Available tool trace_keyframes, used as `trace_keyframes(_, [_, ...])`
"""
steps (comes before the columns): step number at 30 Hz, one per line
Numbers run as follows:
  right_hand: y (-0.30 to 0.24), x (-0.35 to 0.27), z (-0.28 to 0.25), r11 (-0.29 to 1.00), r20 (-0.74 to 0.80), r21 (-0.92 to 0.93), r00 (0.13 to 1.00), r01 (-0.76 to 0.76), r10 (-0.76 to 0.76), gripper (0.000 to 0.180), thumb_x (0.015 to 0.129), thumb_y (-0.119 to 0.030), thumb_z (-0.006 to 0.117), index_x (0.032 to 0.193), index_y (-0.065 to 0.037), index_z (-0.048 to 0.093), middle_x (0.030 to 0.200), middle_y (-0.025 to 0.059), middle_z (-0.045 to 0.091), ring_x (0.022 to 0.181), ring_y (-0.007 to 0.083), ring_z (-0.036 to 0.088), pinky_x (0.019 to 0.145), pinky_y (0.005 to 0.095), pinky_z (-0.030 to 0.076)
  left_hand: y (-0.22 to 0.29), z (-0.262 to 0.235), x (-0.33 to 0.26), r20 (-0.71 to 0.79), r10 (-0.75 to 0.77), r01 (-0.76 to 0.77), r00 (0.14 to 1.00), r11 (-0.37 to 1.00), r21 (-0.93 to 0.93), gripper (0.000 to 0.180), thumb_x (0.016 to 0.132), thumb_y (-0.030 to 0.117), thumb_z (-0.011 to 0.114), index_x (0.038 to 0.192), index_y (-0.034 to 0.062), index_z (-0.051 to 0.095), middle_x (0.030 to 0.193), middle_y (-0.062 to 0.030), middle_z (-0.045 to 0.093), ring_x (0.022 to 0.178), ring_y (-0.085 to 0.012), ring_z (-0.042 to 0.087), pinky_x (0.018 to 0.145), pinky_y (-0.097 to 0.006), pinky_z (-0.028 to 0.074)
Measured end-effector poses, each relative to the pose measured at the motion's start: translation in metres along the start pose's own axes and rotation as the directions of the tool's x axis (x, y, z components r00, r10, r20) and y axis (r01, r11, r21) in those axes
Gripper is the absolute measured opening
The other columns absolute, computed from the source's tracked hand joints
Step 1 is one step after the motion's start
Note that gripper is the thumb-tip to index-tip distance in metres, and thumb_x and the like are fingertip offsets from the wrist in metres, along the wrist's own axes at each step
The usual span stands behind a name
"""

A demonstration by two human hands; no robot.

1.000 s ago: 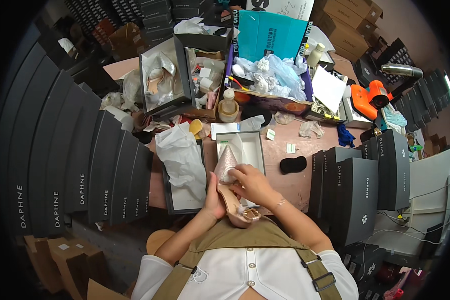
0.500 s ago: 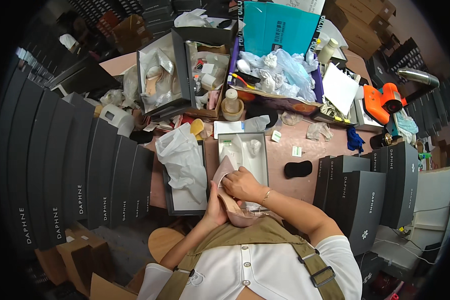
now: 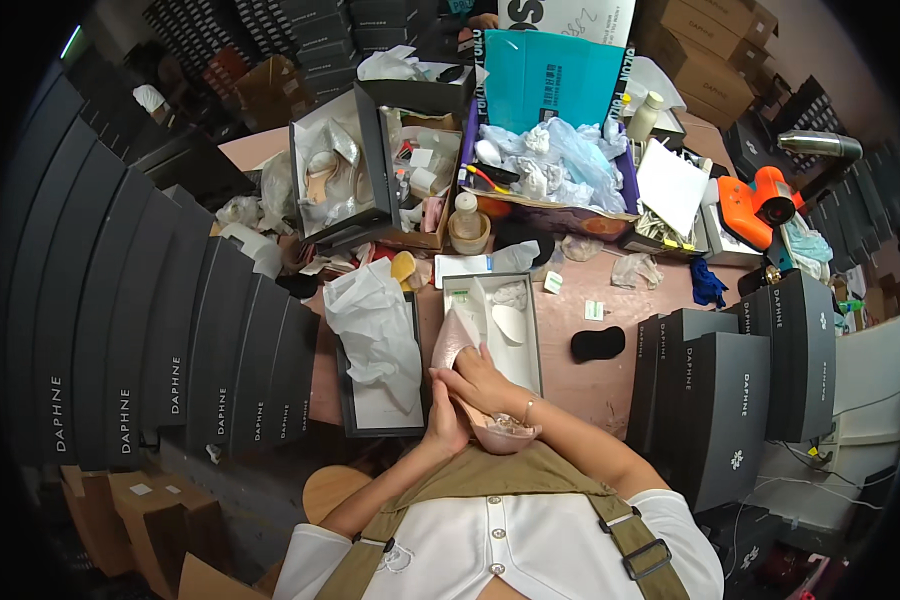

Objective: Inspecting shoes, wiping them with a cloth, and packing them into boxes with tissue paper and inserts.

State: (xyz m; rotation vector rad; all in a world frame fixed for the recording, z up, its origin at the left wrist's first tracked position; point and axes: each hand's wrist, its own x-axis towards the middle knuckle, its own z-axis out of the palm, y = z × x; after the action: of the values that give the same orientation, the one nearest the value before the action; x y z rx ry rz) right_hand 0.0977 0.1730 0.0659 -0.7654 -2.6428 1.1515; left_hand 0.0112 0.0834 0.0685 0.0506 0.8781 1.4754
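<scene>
A pale pink pointed-toe shoe (image 3: 456, 332) lies tilted in front of my body, its toe pointing away and its rounded heel end near my apron. My left hand (image 3: 447, 424) is closed around its left side. My right hand (image 3: 485, 382) reaches into the shoe's opening; the fingertips are hidden inside and the thumb lies along the left edge. Just beyond stands an open shoe box (image 3: 536, 335) holding white paper and a white oval piece (image 3: 509, 324). White tissue paper (image 3: 372, 325) covers part of the box lid (image 3: 390, 419) to the left.
Dark shoe boxes are stacked high at left (image 3: 185, 330) and right (image 3: 735, 400). A black oval pad (image 3: 597, 343) rests on the pink table. Behind are a box with clear-wrapped shoes (image 3: 300, 190), a purple carton (image 3: 633, 180) of crumpled plastic, and an orange tool (image 3: 745, 212).
My right hand has pushed deeper into the shoe, and its thumb has come across to the left edge. The view has shifted slightly; the shoe stays in my hands.
</scene>
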Motion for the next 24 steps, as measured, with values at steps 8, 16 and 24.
trace_keyframes(8, [-0.021,0.021,-0.005,0.999,0.111,-0.016,0.993,0.052,-0.05,0.056,0.093,-0.046,0.04,0.11,0.006,0.051,0.103,0.0268,0.052,0.103,0.0448,0.049,0.095,0.0619,0.03,0.037,0.005,-0.01,0.116,-0.091,0.086,0.989,0.995,0.048,0.075,0.09,0.067,0.027,0.142,0.0131,0.025,0.141,-0.0099,0.036,0.128,-0.0251,0.037,0.107,-0.041,0.029])
trace_keyframes(16, [-0.028,0.001,0.015,0.926,0.032,0.36,0.993,-0.113,0.109,0.055,0.095,-0.048,0.03,0.107,0.002,0.05,0.108,0.0279,0.051,0.099,0.0444,0.046,0.1,0.0556,0.024,0.043,-0.027,0.057,-0.097,-0.277,0.292,0.956,0.923,0.251,0.061,0.092,0.058,0.04,0.122,0.0048,0.046,0.11,-0.0136,0.058,0.1,-0.0248,0.059,0.083,-0.039,0.05])
trace_keyframes(24, [-0.033,-0.017,-0.007,0.879,-0.053,0.409,0.968,0.245,-0.245,0.046,0.098,-0.036,0.034,0.128,-0.001,0.04,0.126,0.0266,0.042,0.122,0.0397,0.036,0.104,0.0451,0.027,0.059,-0.019,0.05,-0.041,-0.151,0.157,0.988,0.961,0.227,0.051,0.096,0.045,0.039,0.124,0.0026,0.044,0.105,-0.0157,0.06,0.091,-0.0243,0.062,0.082,-0.037,0.051])
